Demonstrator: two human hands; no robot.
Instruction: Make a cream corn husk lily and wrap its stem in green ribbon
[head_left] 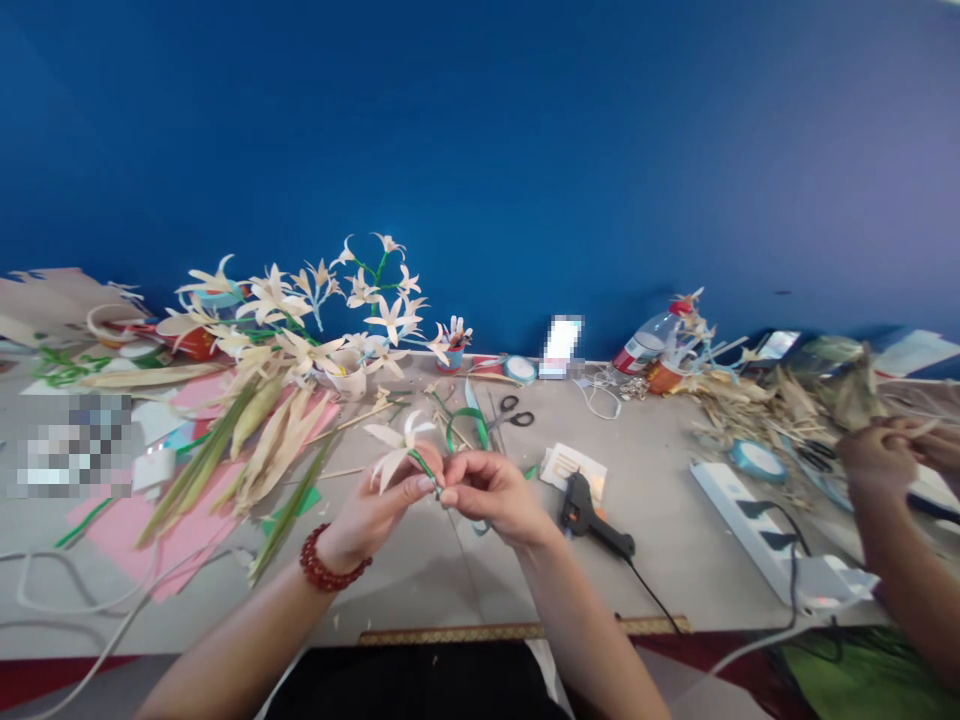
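My left hand point(379, 512), with a red bead bracelet on the wrist, pinches the green stem just below a cream corn-husk flower point(396, 445). My right hand point(491, 492) meets it from the right and holds a green tape strip point(466, 417) that loops up from the stem. Both hands hover above the grey table point(420, 570) near its front edge.
A black glue gun point(589, 515) lies right of my hands, scissors point(514, 412) and a tape roll point(520, 369) behind them. Finished husk flowers point(330, 310) and husk strips on pink paper point(124, 530) fill the left. Another person's hands point(892, 450) work at the right beside a power strip point(765, 540).
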